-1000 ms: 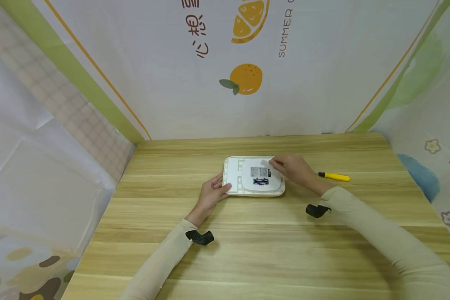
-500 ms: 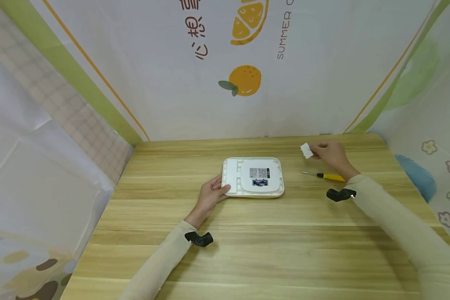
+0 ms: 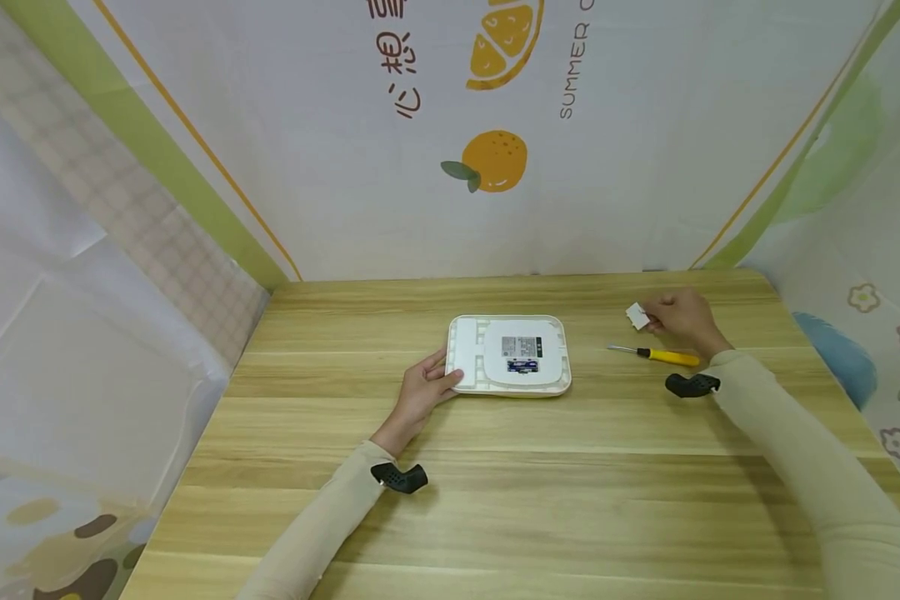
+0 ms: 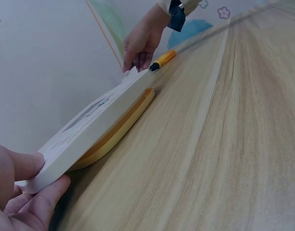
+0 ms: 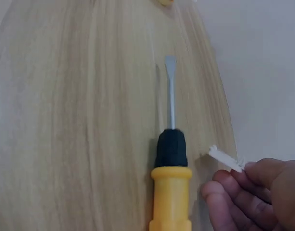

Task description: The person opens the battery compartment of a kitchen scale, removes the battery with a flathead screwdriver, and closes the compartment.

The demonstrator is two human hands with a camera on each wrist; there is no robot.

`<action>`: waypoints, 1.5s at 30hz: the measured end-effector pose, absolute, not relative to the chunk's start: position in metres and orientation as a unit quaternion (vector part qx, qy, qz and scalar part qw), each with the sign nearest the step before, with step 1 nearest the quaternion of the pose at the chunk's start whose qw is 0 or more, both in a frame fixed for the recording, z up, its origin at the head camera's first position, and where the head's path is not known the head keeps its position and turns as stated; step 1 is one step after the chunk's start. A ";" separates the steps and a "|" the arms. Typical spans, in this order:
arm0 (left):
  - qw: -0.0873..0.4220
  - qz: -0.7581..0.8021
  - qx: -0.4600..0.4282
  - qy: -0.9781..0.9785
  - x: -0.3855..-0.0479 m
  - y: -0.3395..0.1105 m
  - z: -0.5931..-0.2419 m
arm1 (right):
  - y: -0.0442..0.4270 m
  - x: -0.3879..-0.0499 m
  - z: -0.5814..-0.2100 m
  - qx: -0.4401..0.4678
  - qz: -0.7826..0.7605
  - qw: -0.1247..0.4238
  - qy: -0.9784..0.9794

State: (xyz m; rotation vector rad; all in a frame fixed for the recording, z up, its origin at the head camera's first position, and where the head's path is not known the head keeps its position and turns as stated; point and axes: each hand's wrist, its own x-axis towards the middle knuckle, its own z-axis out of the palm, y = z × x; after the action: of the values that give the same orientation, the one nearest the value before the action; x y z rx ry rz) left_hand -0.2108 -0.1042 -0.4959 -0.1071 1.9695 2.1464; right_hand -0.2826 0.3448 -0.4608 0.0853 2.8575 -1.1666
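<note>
A white kitchen scale [image 3: 468, 354] lies bottom up, with a label and a blue battery [image 3: 523, 366] in its uncovered slot. My left hand [image 3: 418, 393] grips its left edge, thumb on top and fingers beneath. In the left wrist view that edge of the scale [image 4: 96, 130] is tilted up off the table, and a yellow part [image 4: 123, 127] shows below. My right hand [image 3: 682, 318] pinches a small white battery cover [image 3: 637, 316] just above the table's far right. In the right wrist view the battery cover [image 5: 225, 158] is seen nearly edge-on between thumb and fingers.
A screwdriver [image 3: 667, 357] with a yellow handle and flat tip lies just in front of my right hand, tip pointing left. The wooden table [image 3: 540, 500] meets a printed cloth [image 3: 607, 217] at its back edge.
My right hand has lifted the battery cover off the scale and carried it right, past the screwdriver, then slightly lower. The battery slot is now uncovered. My left hand has kept its hold.
</note>
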 end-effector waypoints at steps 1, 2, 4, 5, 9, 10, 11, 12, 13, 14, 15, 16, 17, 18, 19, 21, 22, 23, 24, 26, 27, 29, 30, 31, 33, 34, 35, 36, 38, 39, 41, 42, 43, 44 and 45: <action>0.114 0.732 -0.037 0.671 -0.211 -0.104 -0.496 | 0.345 -0.283 -0.461 0.028 -0.379 0.029 0.924; 0.114 0.731 -0.037 0.671 -0.211 -0.104 -0.496 | 0.346 -0.283 -0.462 0.028 -0.379 0.032 0.924; 0.115 0.731 -0.038 0.672 -0.211 -0.104 -0.496 | 0.347 -0.284 -0.463 0.026 -0.373 0.035 0.927; 0.114 0.731 -0.038 0.672 -0.211 -0.104 -0.496 | 0.348 -0.284 -0.463 0.024 -0.372 0.038 0.927; 0.111 0.730 -0.038 0.673 -0.211 -0.104 -0.496 | 0.351 -0.287 -0.463 0.018 -0.337 0.043 0.940; 0.111 0.729 -0.038 0.675 -0.211 -0.104 -0.495 | 0.351 -0.287 -0.462 0.017 -0.331 0.046 0.942; 0.110 0.728 -0.038 0.675 -0.211 -0.104 -0.495 | 0.351 -0.287 -0.461 0.018 -0.328 0.050 0.943; 0.110 0.728 -0.039 0.675 -0.211 -0.104 -0.495 | 0.352 -0.288 -0.460 0.020 -0.328 0.054 0.943; 0.110 0.728 -0.039 0.676 -0.211 -0.104 -0.496 | 0.352 -0.288 -0.459 0.022 -0.330 0.058 0.942; 0.110 0.727 -0.039 0.677 -0.211 -0.104 -0.496 | 0.352 -0.288 -0.458 0.023 -0.334 0.063 0.940; 0.110 0.727 -0.040 0.677 -0.211 -0.104 -0.496 | 0.352 -0.288 -0.457 0.024 -0.336 0.068 0.939; 0.110 0.727 -0.038 0.677 -0.211 -0.104 -0.496 | 0.352 -0.288 -0.455 0.026 -0.342 0.072 0.937; 0.109 0.727 -0.037 0.677 -0.211 -0.104 -0.496 | 0.352 -0.287 -0.454 0.027 -0.344 0.075 0.936; 0.109 0.728 -0.038 0.676 -0.212 -0.104 -0.496 | 0.353 -0.287 -0.453 0.026 -0.345 0.077 0.935; 0.109 0.728 -0.038 0.676 -0.212 -0.104 -0.497 | 0.354 -0.286 -0.452 0.024 -0.338 0.076 0.938; 0.109 0.728 -0.036 0.676 -0.212 -0.105 -0.497 | 0.356 -0.284 -0.452 0.015 -0.322 0.068 0.944; 0.110 0.728 -0.036 0.675 -0.212 -0.105 -0.497 | 0.357 -0.282 -0.453 0.010 -0.314 0.061 0.947; 0.110 0.728 -0.037 0.676 -0.212 -0.105 -0.497 | 0.358 -0.280 -0.454 0.006 -0.310 0.052 0.949; 0.111 0.728 -0.037 0.675 -0.212 -0.105 -0.497 | 0.360 -0.277 -0.455 0.000 -0.309 0.041 0.950; 0.111 0.728 -0.037 0.676 -0.212 -0.105 -0.497 | 0.361 -0.269 -0.457 -0.009 -0.308 0.011 0.951; 0.111 0.728 -0.036 0.676 -0.211 -0.105 -0.498 | 0.362 -0.265 -0.457 -0.013 -0.307 -0.001 0.951; 0.110 0.728 -0.035 0.675 -0.211 -0.105 -0.497 | 0.362 -0.254 -0.458 -0.022 -0.311 -0.025 0.950; 0.110 0.729 -0.034 0.675 -0.211 -0.105 -0.497 | 0.362 -0.248 -0.458 -0.029 -0.308 -0.036 0.950; 0.108 0.729 -0.033 0.675 -0.211 -0.105 -0.497 | 0.361 -0.242 -0.459 -0.035 -0.302 -0.045 0.952; 0.108 0.731 -0.033 0.673 -0.210 -0.105 -0.497 | 0.360 -0.230 -0.461 -0.050 -0.286 -0.059 0.955; 0.108 0.731 -0.032 0.673 -0.210 -0.105 -0.497 | 0.359 -0.224 -0.463 -0.057 -0.277 -0.066 0.957; 0.108 0.731 -0.033 0.673 -0.211 -0.105 -0.498 | 0.359 -0.218 -0.466 -0.069 -0.265 -0.075 0.959; 0.108 0.732 -0.035 0.672 -0.211 -0.104 -0.498 | 0.358 -0.213 -0.468 -0.079 -0.254 -0.082 0.960; 0.107 0.732 -0.035 0.672 -0.211 -0.104 -0.498 | 0.356 -0.205 -0.472 -0.098 -0.231 -0.095 0.963; 0.107 0.732 -0.034 0.672 -0.211 -0.104 -0.498 | 0.356 -0.203 -0.474 -0.107 -0.222 -0.101 0.964; 0.107 0.734 -0.036 0.670 -0.212 -0.104 -0.499 | 0.355 -0.198 -0.477 -0.121 -0.209 -0.109 0.964; 0.107 0.734 -0.035 0.670 -0.211 -0.104 -0.499 | 0.355 -0.197 -0.479 -0.123 -0.205 -0.112 0.965; 0.107 0.734 -0.034 0.670 -0.211 -0.104 -0.499 | 0.356 -0.196 -0.480 -0.126 -0.200 -0.115 0.965; 0.107 0.734 -0.034 0.670 -0.211 -0.104 -0.499 | 0.356 -0.195 -0.481 -0.127 -0.197 -0.119 0.965; 0.107 0.733 -0.032 0.671 -0.211 -0.104 -0.499 | 0.356 -0.194 -0.483 -0.127 -0.195 -0.123 0.965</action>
State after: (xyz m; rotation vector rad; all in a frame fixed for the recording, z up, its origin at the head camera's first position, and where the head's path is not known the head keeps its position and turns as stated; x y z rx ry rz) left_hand -0.2107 -0.1044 -0.4992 -0.0935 1.9745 2.1593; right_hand -0.1941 0.3564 -0.4828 -0.4324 3.2931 -0.6647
